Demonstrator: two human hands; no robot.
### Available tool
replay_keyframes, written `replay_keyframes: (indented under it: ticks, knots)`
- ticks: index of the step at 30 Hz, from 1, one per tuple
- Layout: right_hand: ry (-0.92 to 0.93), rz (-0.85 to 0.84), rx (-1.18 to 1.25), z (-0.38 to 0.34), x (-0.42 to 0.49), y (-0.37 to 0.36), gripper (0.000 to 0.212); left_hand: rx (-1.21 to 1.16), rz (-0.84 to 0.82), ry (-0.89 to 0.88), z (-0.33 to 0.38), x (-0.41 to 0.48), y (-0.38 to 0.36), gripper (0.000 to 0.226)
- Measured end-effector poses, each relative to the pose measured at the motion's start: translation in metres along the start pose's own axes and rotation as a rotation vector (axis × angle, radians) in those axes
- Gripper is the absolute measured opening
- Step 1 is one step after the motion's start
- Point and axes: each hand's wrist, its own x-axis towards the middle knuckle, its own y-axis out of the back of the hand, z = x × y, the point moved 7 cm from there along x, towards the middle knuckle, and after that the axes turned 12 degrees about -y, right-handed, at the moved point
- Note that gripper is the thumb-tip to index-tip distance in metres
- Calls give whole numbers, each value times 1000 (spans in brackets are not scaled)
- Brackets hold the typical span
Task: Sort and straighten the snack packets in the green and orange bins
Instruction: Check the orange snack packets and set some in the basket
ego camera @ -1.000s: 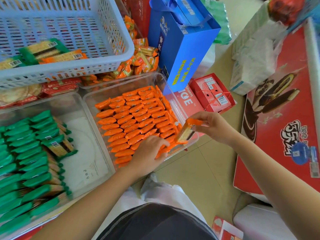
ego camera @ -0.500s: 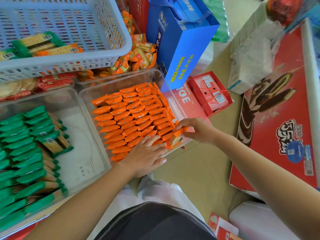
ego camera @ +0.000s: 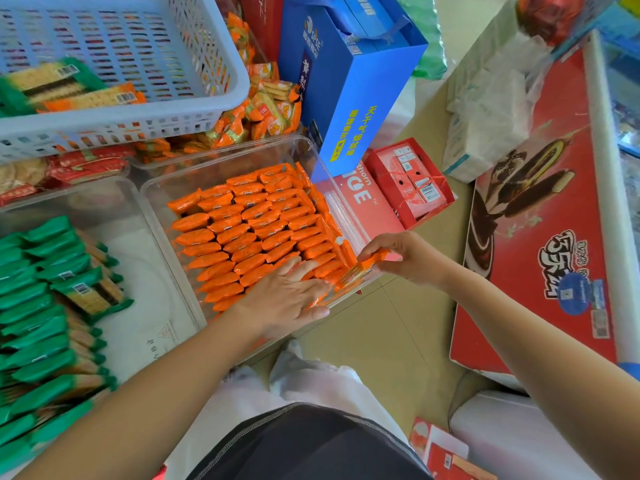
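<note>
The orange packet (ego camera: 360,268) in your right hand (ego camera: 405,258) looks light, thin slick wrap round what is probably a brittle biscuit, so expect it to slip and to crush easily. Take it by its long edges near the end seam, not across the middle. Your right hand pinches it between thumb and fingers, tilted, at the 4 o'clock corner of the orange bin (ego camera: 157,209), with the forearm coming in from 4 o'clock. Your left hand (ego camera: 287,292) lies flat with fingers straight, pressing on the rows of orange packets (ego camera: 249,230) at the bin's 5 o'clock side, forearm reaching from 7 o'clock. It seems to hold the rows back and open a slot. At 9 o'clock the green packets (ego camera: 38,306) stand in the green bin (ego camera: 145,271), well apart from both hands.
</note>
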Motion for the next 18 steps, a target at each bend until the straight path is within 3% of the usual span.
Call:
replay_keyframes:
  ticks: [6,13,18]
  knots:
    - [13,-68,-115,-1,10,-25,31,16,-43,-50,-10,-3,2,94]
    - [154,51,-158,-3,8,-33,26,-47,-44,-87,-16,-11,-10,88]
    - [123,73,-210,-5,12,-41,23,-56,-13,-83,-19,-14,-10,67]
